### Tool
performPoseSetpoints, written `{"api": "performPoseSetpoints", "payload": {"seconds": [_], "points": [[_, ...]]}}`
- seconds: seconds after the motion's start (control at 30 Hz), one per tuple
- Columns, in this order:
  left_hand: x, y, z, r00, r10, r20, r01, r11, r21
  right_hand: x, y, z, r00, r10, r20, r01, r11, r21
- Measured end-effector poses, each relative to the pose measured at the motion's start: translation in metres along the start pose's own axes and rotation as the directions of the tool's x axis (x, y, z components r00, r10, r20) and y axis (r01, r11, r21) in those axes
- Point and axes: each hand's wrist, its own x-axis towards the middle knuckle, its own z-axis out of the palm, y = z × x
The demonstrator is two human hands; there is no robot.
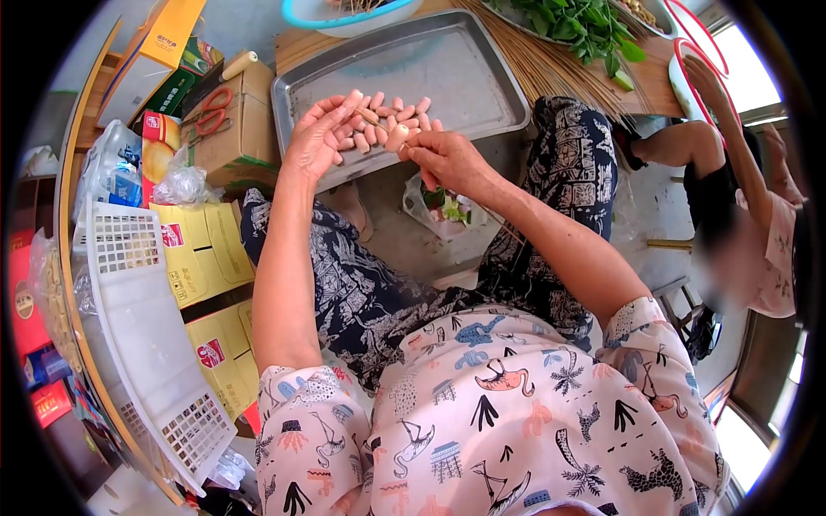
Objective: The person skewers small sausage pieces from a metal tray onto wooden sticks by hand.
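My left hand (317, 136) is raised over the near left part of a metal tray (404, 53), with a small pink sausage (354, 100) pinched at its fingertips. My right hand (452, 161) is closed on a thin bamboo skewer (514, 230), whose lower end sticks out below the wrist. At the fingertips of that hand a sausage (397, 138) sits on the skewer's end. Several more small sausages (406, 113) lie in a loose pile in the tray, just beyond and between my hands, partly hidden by them.
Loose bamboo skewers (551, 73) and leafy greens (575, 30) lie right of the tray. Red-handled scissors (212, 112) rest on a cardboard box (245, 142) at left. A plastic bag of scraps (443, 211) is below the tray. Another person (757, 206) sits at right.
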Motion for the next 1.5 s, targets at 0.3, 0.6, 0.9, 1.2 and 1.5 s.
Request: {"api": "performPoseSetpoints", "payload": {"seconds": [0.3, 0.6, 0.9, 1.2, 1.5], "points": [[0.000, -0.001, 0.000, 1.000, -0.001, -0.013, 0.001, 1.000, 0.005, -0.001, -0.005, -0.001, 1.000, 0.021, 0.009, -0.021, 0.999, 0.029], [-0.001, -0.003, 0.001, 0.999, 0.031, 0.036, -0.031, 1.000, 0.004, 0.001, -0.002, 0.000, 1.000, 0.015, 0.008, -0.015, 1.000, 0.005], [-0.002, 0.001, 0.006, 0.999, 0.030, 0.023, -0.031, 0.999, 0.040, 0.002, 0.000, 0.004, 1.000, -0.002, 0.016, 0.001, 1.000, 0.026], [-0.009, 0.003, 0.018, 0.997, -0.018, 0.078, 0.008, 0.993, 0.121, 0.008, 0.007, 0.009, 1.000, 0.002, -0.002, -0.002, 0.997, 0.082], [-0.010, 0.001, 0.031, 0.988, -0.043, 0.149, 0.014, 0.981, 0.192, 0.014, 0.005, 0.007, 0.995, 0.098, 0.020, -0.100, 0.987, 0.129]]}}
